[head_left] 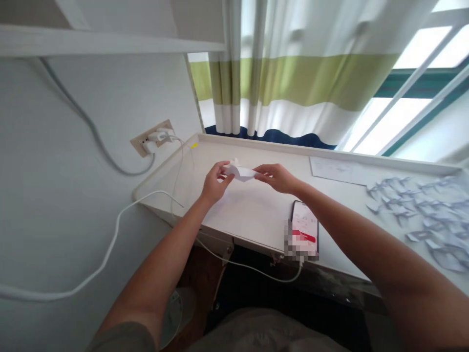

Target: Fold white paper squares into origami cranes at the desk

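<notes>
A small folded white paper shape (242, 172) hangs above the white desk (256, 205), held between both hands. My left hand (214, 182) pinches its left end with thumb and fingers closed. My right hand (276, 177) pinches its right end the same way. A flat white sheet (223, 203) lies on the desk under my left hand.
A phone (304, 227) lies at the desk's front edge with a white cable (256, 269) plugged in. Several folded paper shapes (428, 210) cover the desk's right side, behind them a paper sheet (337, 171). A wall socket (152, 139) with chargers sits left; curtains (293, 98) hang behind.
</notes>
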`<state>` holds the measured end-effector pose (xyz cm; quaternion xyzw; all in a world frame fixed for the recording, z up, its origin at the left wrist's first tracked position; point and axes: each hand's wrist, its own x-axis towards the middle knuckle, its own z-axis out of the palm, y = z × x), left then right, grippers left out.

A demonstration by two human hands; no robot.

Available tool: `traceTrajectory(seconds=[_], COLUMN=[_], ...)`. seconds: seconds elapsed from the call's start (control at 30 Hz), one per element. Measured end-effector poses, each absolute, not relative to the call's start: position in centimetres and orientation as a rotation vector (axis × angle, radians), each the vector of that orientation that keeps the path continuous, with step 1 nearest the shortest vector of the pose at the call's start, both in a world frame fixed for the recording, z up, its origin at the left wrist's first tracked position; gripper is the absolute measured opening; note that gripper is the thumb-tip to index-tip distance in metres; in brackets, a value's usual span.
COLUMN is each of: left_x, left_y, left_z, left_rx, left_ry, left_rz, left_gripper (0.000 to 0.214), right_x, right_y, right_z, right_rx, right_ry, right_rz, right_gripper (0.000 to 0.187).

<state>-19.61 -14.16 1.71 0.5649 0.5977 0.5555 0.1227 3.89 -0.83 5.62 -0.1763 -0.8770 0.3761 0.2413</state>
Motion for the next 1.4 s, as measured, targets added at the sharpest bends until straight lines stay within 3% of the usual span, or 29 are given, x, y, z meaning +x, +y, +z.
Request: traceTrajectory(seconds=[0.17,0.43,0.53,0.7,0.97,1.1,1.27,1.4], left_x=[-11.2,0.5,2.0,1.6,-0.3,-0.9,-0.4,0.5], left_y=[-6.6,2.1,3.7,3.7,2.7,2.8,2.3,1.8], left_z=[2.0,1.9,1.4,-0.3,-1.6,-1.0,-0.9,-1.2], left_rx=[1.504,1.643,1.518,1.205,1.078,1.067,1.173,1.314], left_ry=[1.422,1.233,1.192,1.092,1.028,0.898,0.901,0.938], left_rz=[1.680,1.437,1.456,1.352,1.264,1.235,1.245,1.295], left_gripper=[0.034,0.023,0.033,0.059,0.054,0.029,0.030,0.046], right_x=[13.4,24.4,24.6,22.8,22.5,22.8,23.0,23.3], right_y=[-0.1,2.7,3.9,5.0,4.7,4.7,4.1,3.4], right_z=[4.5,3.0,1.6,-0.8,-1.5,-0.8,-0.4,0.1], right_rx=[-0.619,-0.877,-0.921,-0.935,-0.884,-0.801,-0.876,-0.892], right_ry=[-2.049,-1.675,-1.557,-1.315,-1.252,-1.236,-1.364,-1.462], right_rz=[1.334,1.287,1.283,1.398,1.540,1.622,1.501,1.499], right_gripper=[0.047,0.048,0.049,0.049,0.038,0.025,0.032,0.043])
